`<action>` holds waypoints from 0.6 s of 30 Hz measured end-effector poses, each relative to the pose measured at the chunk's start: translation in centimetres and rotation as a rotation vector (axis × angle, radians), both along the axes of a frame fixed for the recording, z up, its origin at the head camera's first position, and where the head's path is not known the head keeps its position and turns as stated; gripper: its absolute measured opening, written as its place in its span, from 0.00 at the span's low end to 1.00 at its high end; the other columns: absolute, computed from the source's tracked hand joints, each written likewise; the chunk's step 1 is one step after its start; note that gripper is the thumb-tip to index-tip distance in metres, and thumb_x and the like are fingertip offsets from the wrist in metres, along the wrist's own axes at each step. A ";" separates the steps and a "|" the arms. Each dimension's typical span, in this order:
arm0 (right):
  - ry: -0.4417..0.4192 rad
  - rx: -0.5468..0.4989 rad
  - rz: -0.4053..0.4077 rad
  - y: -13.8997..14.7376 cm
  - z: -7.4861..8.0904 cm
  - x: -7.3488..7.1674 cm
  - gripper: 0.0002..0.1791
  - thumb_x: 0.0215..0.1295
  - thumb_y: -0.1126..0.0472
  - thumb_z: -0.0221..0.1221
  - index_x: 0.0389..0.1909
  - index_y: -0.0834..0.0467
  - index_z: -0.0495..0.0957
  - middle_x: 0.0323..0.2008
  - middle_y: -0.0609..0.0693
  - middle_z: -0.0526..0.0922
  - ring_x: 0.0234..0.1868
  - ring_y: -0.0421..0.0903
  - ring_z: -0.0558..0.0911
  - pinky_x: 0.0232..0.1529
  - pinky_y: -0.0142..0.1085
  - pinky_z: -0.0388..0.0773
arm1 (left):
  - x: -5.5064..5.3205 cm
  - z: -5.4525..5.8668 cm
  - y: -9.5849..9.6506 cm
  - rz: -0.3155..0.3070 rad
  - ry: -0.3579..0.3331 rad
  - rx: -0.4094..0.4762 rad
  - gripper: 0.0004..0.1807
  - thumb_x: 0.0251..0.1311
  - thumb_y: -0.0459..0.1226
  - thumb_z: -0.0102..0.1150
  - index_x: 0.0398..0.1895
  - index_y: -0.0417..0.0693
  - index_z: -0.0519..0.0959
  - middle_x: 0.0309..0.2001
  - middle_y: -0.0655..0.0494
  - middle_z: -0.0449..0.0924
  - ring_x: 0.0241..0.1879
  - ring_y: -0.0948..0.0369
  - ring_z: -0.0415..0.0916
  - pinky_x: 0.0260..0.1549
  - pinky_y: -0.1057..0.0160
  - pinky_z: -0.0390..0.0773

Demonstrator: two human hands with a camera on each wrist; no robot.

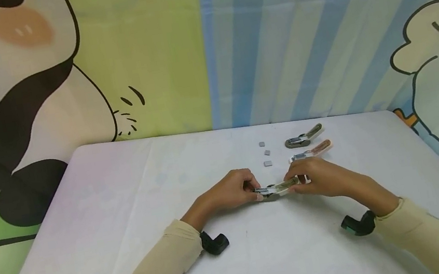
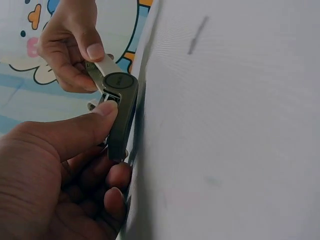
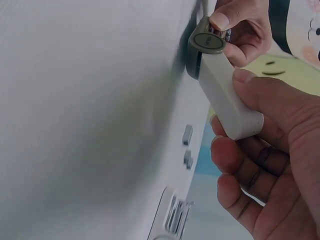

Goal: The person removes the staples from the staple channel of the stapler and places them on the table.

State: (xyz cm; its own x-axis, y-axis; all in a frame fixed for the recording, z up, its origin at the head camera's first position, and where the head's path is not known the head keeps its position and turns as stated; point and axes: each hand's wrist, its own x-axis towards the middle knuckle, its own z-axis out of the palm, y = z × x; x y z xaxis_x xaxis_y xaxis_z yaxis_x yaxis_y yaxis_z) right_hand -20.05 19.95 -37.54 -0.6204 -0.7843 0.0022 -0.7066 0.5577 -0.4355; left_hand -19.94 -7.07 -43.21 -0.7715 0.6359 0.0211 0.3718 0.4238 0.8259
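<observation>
An opened stapler (image 1: 271,191) lies between both hands at the middle of the white table, low over its surface. It has a grey-green body (image 2: 124,117) with a round pivot cap, and a pale arm (image 3: 222,90) swung out at an angle. My left hand (image 1: 233,191) pinches the body end, thumb on top near the metal part in the left wrist view. On the other side, my right hand (image 1: 323,177) grips the pale arm between thumb and fingers. The underside of the stapler is hidden by the fingers.
Two more opened staplers, one grey-green (image 1: 297,142) and one pale with a brownish arm (image 1: 314,149), lie behind the right hand. Three small grey blocks like staple strips (image 1: 268,163) sit in a row left of them. A cartoon-printed curtain (image 1: 170,57) hangs behind the table.
</observation>
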 end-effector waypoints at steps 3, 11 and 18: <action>0.033 -0.009 -0.023 0.9 -0.1 -0.3 0.11 0.61 0.60 0.67 0.43 0.57 0.84 0.35 0.41 0.79 0.29 0.35 0.73 0.28 0.32 0.73 | -0.7 0.1 1.1 -0.008 0.001 0.003 0.06 0.56 0.36 0.70 0.33 0.49 0.81 0.31 0.59 0.76 0.28 0.65 0.72 0.29 0.68 0.72; 0.042 -0.059 -0.077 3.5 -0.9 -1.3 0.11 0.61 0.64 0.67 0.44 0.59 0.84 0.36 0.45 0.81 0.27 0.35 0.72 0.27 0.33 0.73 | -2.2 0.9 3.9 -0.034 -0.010 -0.049 0.07 0.57 0.36 0.69 0.35 0.45 0.82 0.31 0.60 0.78 0.31 0.67 0.75 0.33 0.70 0.74; 0.065 -0.030 -0.190 6.2 -0.4 -1.5 0.13 0.59 0.66 0.67 0.46 0.61 0.83 0.46 0.56 0.81 0.27 0.37 0.72 0.26 0.33 0.72 | -2.8 0.7 7.3 -0.019 0.109 -0.084 0.09 0.58 0.38 0.68 0.40 0.44 0.82 0.35 0.61 0.76 0.33 0.68 0.73 0.33 0.72 0.73</action>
